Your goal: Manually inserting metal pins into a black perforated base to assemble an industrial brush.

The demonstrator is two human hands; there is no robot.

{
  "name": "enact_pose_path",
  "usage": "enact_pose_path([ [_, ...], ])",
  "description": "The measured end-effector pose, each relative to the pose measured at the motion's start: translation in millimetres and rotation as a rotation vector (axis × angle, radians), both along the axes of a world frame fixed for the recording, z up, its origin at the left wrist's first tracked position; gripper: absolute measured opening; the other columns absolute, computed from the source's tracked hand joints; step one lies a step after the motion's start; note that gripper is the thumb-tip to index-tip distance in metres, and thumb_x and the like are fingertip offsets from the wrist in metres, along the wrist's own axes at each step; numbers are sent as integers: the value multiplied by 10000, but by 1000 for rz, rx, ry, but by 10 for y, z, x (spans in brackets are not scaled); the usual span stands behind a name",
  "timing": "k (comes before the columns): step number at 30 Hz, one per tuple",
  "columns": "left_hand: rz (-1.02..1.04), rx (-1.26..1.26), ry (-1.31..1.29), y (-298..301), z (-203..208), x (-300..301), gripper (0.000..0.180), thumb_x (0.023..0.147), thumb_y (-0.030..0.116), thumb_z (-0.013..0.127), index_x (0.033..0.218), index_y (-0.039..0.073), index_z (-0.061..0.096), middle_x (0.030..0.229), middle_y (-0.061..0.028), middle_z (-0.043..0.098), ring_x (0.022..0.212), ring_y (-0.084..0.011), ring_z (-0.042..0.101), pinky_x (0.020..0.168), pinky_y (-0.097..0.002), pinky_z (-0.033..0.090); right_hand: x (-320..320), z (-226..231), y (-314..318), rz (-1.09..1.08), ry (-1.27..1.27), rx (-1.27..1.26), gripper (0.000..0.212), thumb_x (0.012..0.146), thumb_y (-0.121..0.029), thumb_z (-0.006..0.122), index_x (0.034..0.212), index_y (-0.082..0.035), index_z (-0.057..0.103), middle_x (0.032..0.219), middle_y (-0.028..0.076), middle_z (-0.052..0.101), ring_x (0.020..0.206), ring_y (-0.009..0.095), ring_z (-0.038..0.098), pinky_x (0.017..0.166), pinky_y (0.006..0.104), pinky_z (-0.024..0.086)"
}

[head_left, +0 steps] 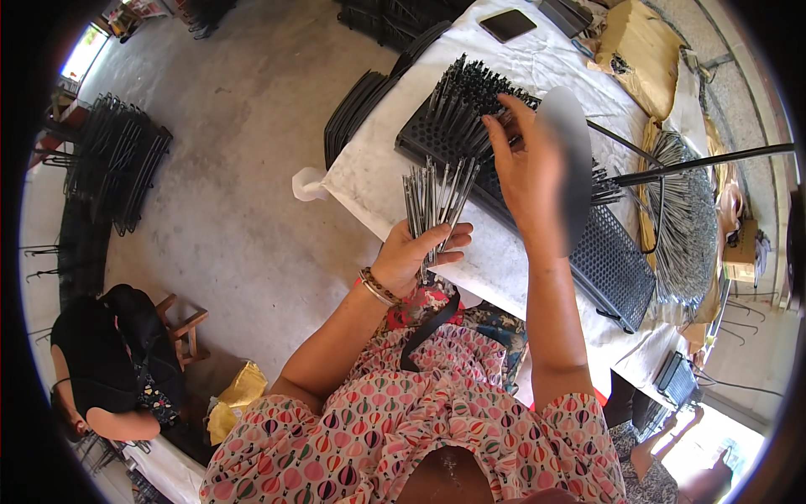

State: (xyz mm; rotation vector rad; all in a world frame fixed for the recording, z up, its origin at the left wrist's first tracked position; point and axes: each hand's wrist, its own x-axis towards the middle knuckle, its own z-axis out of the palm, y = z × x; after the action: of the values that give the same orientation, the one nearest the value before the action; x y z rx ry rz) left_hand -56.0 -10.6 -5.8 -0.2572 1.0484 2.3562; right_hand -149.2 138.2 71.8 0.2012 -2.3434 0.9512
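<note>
My left hand (410, 254) is closed round a bundle of thin metal rods (435, 195), their silvery shafts fanning upward with dark tips. Over a black perforated rack (611, 256) on the white-covered table reaches my right hand (527, 168). Its thumb and forefinger are apart, close to the dense black-tipped rods (472, 97) standing in the rack's far end; I see nothing between them. A grey blurred oval (567, 160) covers part of this hand and wrist. More rods (604, 185) stand in the rack to its right.
A large heap of loose metal rods (682, 218) lies on brown wrapping at the right. Near the table's far edge is a dark flat phone-like slab (507, 25). Black wire frames (357, 109) lean by the table; others (126, 160) hang at left. Another person (109, 361) sits lower left.
</note>
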Motion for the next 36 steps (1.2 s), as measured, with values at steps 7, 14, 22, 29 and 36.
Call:
enact_pose_path([
  [7,3,9,7,16,5,4,272,892,148,591,1117,-3,571,1080,-153,635,962,-209,634,782,-323,541,-44,-19,14,23,188,341,200,834,-133,643,1010,-38,645,958,115,604,759,258,618,641,342,498],
  [14,26,0,3,20,-10,-2,257,886,147,604,1106,16,583,1068,-124,643,928,-184,639,788,-313,533,-28,115,5,-71,77,435,196,861,-167,596,987,-26,647,883,106,564,781,270,597,637,364,493],
  [22,8,-38,58,9,-26,-13,275,882,146,610,1124,23,568,1064,-115,641,888,-173,635,772,-306,529,-1,123,28,-61,68,404,177,853,-147,599,958,-16,655,873,104,564,770,277,593,644,364,488],
  [29,16,-5,30,48,24,-23,272,889,109,570,1133,-10,550,1089,-148,627,917,-210,637,776,-330,539,-4,140,73,43,37,311,151,843,-115,608,947,-17,657,882,117,567,775,291,588,659,376,478],
  [36,72,35,-40,59,18,-34,297,906,197,555,1108,-21,545,1071,-179,627,914,-235,641,758,-332,546,-20,122,72,52,68,333,180,850,-90,591,999,-1,642,885,139,564,769,300,588,667,379,477],
])
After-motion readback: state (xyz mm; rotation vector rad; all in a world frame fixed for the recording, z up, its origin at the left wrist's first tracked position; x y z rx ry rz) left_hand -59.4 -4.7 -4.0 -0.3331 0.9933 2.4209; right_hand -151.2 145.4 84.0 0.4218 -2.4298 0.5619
